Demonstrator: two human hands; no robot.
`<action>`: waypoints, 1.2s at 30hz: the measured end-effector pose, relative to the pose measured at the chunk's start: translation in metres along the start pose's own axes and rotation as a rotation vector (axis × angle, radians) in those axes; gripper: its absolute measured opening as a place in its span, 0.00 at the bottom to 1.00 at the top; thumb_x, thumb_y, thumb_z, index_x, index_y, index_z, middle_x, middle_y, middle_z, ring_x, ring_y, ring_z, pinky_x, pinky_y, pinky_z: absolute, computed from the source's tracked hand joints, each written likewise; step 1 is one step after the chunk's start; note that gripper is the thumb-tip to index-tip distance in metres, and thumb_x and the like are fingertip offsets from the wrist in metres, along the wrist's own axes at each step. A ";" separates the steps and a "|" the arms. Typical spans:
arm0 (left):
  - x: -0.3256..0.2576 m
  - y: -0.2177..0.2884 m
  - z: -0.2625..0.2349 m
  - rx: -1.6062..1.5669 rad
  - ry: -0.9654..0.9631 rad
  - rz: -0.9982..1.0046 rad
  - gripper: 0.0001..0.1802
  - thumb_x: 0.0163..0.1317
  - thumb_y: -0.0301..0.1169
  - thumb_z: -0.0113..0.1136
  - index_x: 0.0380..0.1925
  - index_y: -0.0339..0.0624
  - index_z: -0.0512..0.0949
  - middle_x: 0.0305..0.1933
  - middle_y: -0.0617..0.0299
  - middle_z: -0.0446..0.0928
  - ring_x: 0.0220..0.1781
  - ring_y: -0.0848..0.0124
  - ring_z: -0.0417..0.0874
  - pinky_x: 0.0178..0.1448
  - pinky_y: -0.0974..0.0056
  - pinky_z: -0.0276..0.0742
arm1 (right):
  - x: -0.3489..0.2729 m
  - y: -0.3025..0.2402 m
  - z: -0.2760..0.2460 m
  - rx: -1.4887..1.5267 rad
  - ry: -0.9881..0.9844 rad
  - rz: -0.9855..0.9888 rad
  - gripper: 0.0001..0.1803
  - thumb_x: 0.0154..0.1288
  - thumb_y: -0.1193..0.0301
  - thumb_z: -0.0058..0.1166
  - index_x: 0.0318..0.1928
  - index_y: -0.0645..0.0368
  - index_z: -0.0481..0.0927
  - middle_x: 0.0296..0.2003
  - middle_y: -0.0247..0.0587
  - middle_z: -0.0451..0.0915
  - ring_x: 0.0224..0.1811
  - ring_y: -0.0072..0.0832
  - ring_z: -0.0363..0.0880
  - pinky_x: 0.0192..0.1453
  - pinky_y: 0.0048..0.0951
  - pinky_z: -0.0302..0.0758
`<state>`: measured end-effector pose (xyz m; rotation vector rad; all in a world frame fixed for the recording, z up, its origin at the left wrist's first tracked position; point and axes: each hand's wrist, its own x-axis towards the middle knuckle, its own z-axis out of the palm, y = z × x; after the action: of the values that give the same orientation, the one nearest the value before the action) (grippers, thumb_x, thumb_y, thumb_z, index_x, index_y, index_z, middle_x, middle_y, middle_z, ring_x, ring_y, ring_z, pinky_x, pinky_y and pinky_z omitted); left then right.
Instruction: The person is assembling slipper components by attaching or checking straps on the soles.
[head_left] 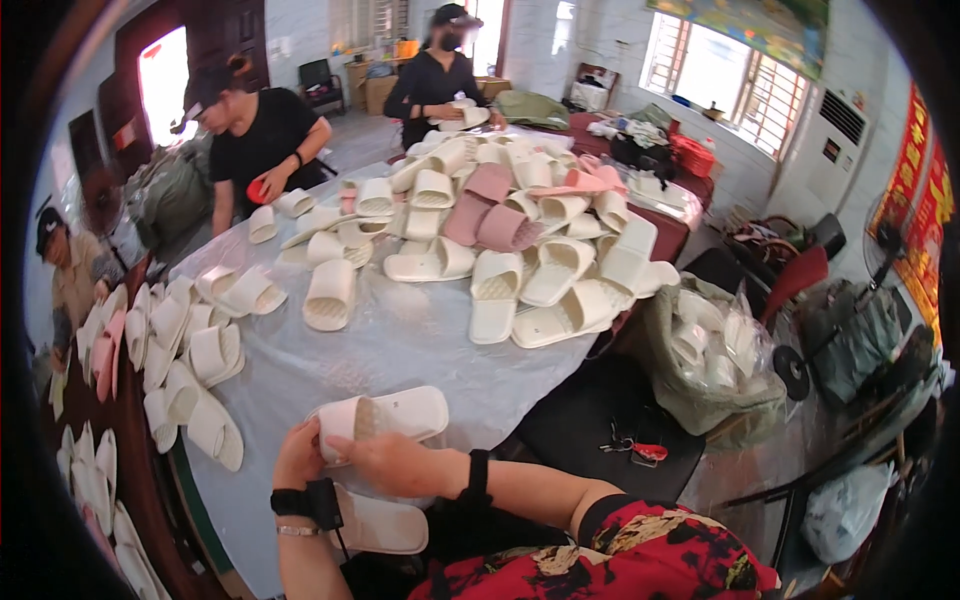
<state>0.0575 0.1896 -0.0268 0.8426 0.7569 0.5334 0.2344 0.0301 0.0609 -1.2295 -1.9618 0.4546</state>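
Note:
At the near edge of the covered table I hold a white slipper (415,408) with a broad strap. My left hand (298,452) is closed round its strap side. My right hand (390,463) has its fingers curled in against the strap's edge; the fingertips are partly hidden, and a small item between them cannot be ruled out. A second white slipper (385,525) lies just below my hands, partly covered by my arm. Dark bands circle both wrists.
A heap of white slippers (560,265) and some pink slippers (480,210) covers the table's (420,350) far part. More white slippers (210,420) line its left side. A black chair (590,410) holds keys; a sack (690,370) stands beyond. Three people work around the table.

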 end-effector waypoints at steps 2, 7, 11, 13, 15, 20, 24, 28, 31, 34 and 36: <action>0.002 0.001 0.002 0.026 -0.036 0.000 0.18 0.71 0.33 0.43 0.50 0.29 0.72 0.45 0.50 0.78 0.45 0.59 0.82 0.48 0.55 0.80 | 0.000 0.012 0.006 -0.043 0.076 -0.071 0.19 0.57 0.78 0.46 0.51 0.66 0.72 0.29 0.54 0.78 0.33 0.51 0.80 0.37 0.42 0.77; 0.000 0.003 0.017 -0.023 -0.005 0.004 0.17 0.71 0.33 0.44 0.50 0.30 0.72 0.46 0.51 0.78 0.46 0.60 0.82 0.50 0.55 0.80 | -0.004 0.024 -0.011 -0.244 0.096 -0.117 0.17 0.55 0.78 0.49 0.47 0.63 0.75 0.34 0.50 0.78 0.34 0.45 0.81 0.35 0.41 0.78; 0.006 0.000 0.012 -0.030 -0.004 -0.010 0.17 0.71 0.33 0.44 0.51 0.30 0.71 0.47 0.52 0.78 0.47 0.61 0.81 0.51 0.55 0.79 | -0.005 0.046 -0.014 -0.334 0.241 -0.125 0.19 0.53 0.78 0.51 0.48 0.63 0.75 0.34 0.48 0.79 0.34 0.44 0.81 0.37 0.40 0.78; 0.011 -0.002 -0.001 -0.036 -0.010 -0.013 0.18 0.71 0.34 0.44 0.52 0.31 0.71 0.49 0.53 0.78 0.48 0.61 0.81 0.52 0.54 0.79 | -0.005 0.053 -0.012 -0.463 0.015 0.116 0.20 0.52 0.77 0.52 0.49 0.63 0.75 0.32 0.48 0.80 0.36 0.43 0.81 0.39 0.39 0.77; 0.013 -0.004 -0.010 -0.004 -0.032 -0.013 0.20 0.72 0.35 0.41 0.55 0.31 0.69 0.52 0.51 0.76 0.52 0.58 0.79 0.56 0.51 0.76 | -0.007 0.057 -0.009 -0.439 0.033 0.189 0.19 0.51 0.77 0.52 0.47 0.62 0.76 0.31 0.48 0.80 0.36 0.43 0.81 0.40 0.39 0.77; 0.011 -0.002 -0.006 0.044 -0.042 -0.024 0.22 0.73 0.36 0.39 0.58 0.31 0.66 0.56 0.50 0.74 0.56 0.55 0.77 0.60 0.48 0.73 | -0.006 0.065 -0.002 -0.467 0.073 0.269 0.12 0.49 0.76 0.54 0.38 0.59 0.79 0.30 0.45 0.80 0.39 0.40 0.80 0.40 0.37 0.77; 0.005 0.003 0.006 -0.005 -0.022 -0.030 0.17 0.71 0.36 0.47 0.51 0.35 0.73 0.48 0.55 0.79 0.47 0.61 0.82 0.50 0.54 0.80 | 0.007 0.071 0.010 -0.551 0.010 0.161 0.07 0.49 0.73 0.55 0.32 0.57 0.80 0.31 0.41 0.80 0.41 0.36 0.78 0.43 0.35 0.75; 0.005 0.002 -0.002 -0.021 0.002 -0.038 0.17 0.70 0.36 0.47 0.52 0.36 0.73 0.49 0.55 0.79 0.47 0.61 0.82 0.50 0.54 0.80 | 0.014 0.068 0.026 -0.462 0.153 0.194 0.05 0.48 0.73 0.55 0.28 0.56 0.79 0.33 0.39 0.80 0.40 0.36 0.78 0.47 0.37 0.70; 0.002 0.003 0.003 -0.042 -0.004 -0.035 0.17 0.70 0.36 0.46 0.53 0.37 0.72 0.49 0.56 0.79 0.47 0.62 0.82 0.50 0.54 0.80 | 0.017 0.075 0.032 -0.389 0.160 0.232 0.04 0.47 0.73 0.54 0.27 0.55 0.79 0.34 0.39 0.79 0.41 0.36 0.78 0.47 0.38 0.68; -0.003 0.006 0.011 -0.033 -0.047 -0.046 0.17 0.71 0.35 0.46 0.53 0.37 0.71 0.48 0.56 0.79 0.47 0.63 0.82 0.50 0.55 0.80 | 0.013 0.084 0.042 -0.392 0.169 0.172 0.04 0.47 0.73 0.54 0.28 0.54 0.79 0.34 0.40 0.79 0.41 0.36 0.78 0.45 0.38 0.68; -0.001 0.005 0.010 -0.037 -0.039 -0.035 0.17 0.71 0.35 0.46 0.53 0.37 0.71 0.48 0.57 0.79 0.47 0.63 0.82 0.50 0.55 0.80 | 0.014 0.090 0.047 -0.379 0.170 0.165 0.04 0.47 0.73 0.54 0.28 0.54 0.79 0.34 0.40 0.79 0.41 0.36 0.78 0.44 0.38 0.67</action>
<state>0.0640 0.1865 -0.0177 0.8020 0.7227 0.4976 0.2505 0.0890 -0.0215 -1.6182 -1.8603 0.0520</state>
